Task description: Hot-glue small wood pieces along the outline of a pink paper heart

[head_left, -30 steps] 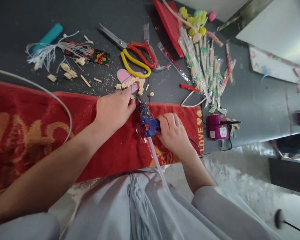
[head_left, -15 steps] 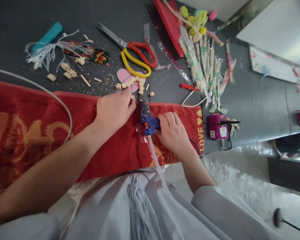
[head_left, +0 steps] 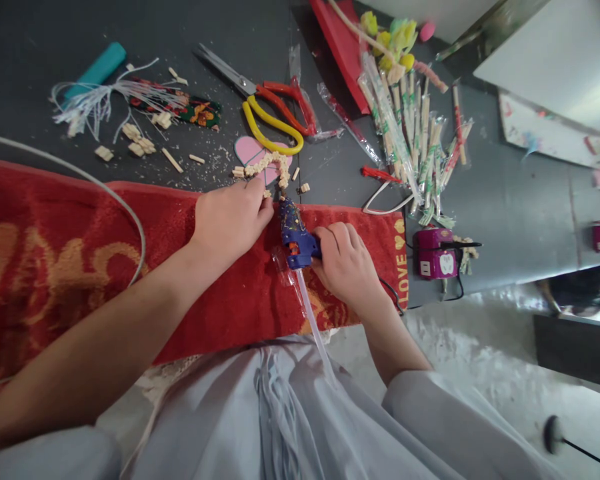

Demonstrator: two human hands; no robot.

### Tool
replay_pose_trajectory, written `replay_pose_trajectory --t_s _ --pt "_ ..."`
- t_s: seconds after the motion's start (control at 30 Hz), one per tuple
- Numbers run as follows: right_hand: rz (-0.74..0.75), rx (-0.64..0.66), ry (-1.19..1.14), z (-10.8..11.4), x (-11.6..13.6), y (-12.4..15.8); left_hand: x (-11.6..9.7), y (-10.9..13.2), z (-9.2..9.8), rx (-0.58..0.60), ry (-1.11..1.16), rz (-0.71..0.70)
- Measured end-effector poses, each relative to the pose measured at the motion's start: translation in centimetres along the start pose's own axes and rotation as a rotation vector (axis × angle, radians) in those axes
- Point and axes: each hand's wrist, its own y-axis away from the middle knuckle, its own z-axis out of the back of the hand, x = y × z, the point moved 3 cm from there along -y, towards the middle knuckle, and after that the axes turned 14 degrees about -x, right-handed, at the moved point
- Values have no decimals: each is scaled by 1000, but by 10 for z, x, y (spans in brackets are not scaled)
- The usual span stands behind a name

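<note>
My right hand [head_left: 347, 263] is wrapped round the handle of a blue hot glue gun [head_left: 299, 243], its nozzle pointing away from me. A long clear glue stick [head_left: 314, 320] sticks out of its back. The nozzle tip meets the lower end of a curved row of small beige pieces [head_left: 283, 172] on a pink heart-shaped card [head_left: 247, 151]. My left hand [head_left: 235, 217] is closed in a pinch at the heart's lower edge. A small beige piece [head_left: 267, 194] shows at its fingertips; the palm side is hidden.
Scissors [head_left: 247, 87] with red and yellow handles lie beyond the heart. Loose beige bits [head_left: 139, 143] and white strings [head_left: 97, 100] are at left. Wrapped sticks [head_left: 410, 133] lie at right, near a purple power socket [head_left: 435, 253]. A red towel [head_left: 220, 300] covers the table's near edge.
</note>
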Motion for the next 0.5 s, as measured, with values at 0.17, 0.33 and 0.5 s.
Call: replay_pose_trajectory --t_s 0.17,0.33,0.5 --pt "9 29 18 0 0 -1 0 0 0 -2 -10 -7" --pt "25 -1 26 0 -1 0 0 0 0 -2 6 -12" --pt "-1 -31 -8 -3 -2 1 0 1 0 -6 0 -9"
